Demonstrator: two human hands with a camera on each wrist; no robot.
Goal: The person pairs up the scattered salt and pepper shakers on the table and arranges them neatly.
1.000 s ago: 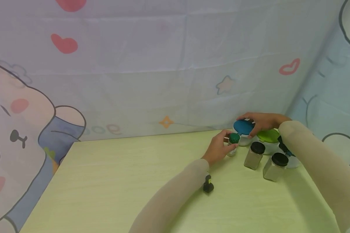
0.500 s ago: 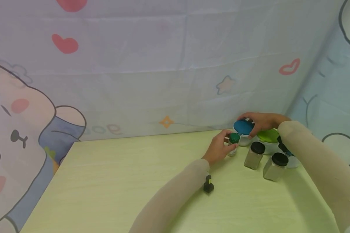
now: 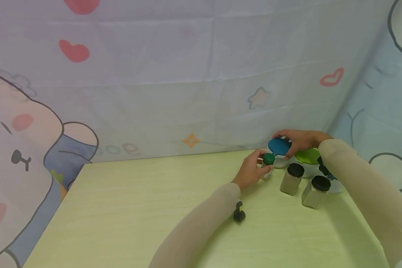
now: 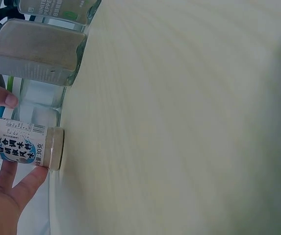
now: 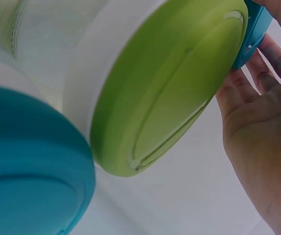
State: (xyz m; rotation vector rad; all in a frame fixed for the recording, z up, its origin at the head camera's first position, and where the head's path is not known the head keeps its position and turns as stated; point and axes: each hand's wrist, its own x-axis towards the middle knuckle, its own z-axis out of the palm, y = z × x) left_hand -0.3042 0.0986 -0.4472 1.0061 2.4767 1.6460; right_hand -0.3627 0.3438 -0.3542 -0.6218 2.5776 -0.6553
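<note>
My left hand (image 3: 249, 172) holds a small spice jar (image 3: 268, 160) with a green cap, thumb on one side and fingers on the other. In the left wrist view the spice jar (image 4: 20, 142) shows its printed label and pale contents, its base at the tabletop. My right hand (image 3: 302, 142) grips a white container with a blue lid (image 3: 278, 146), just behind the jar. The right wrist view shows the fingers around that blue lid (image 5: 255, 32), partly hidden by a green-lidded container (image 5: 174, 88) beside it.
Two square spice jars with black lids (image 3: 292, 179) (image 3: 315, 193) stand in front of the containers. Another container (image 3: 336, 186) is mostly hidden by the right sleeve; its blue lid (image 5: 32, 161) shows in the right wrist view. A printed cloth (image 3: 187, 93) hangs behind the table (image 3: 127, 208).
</note>
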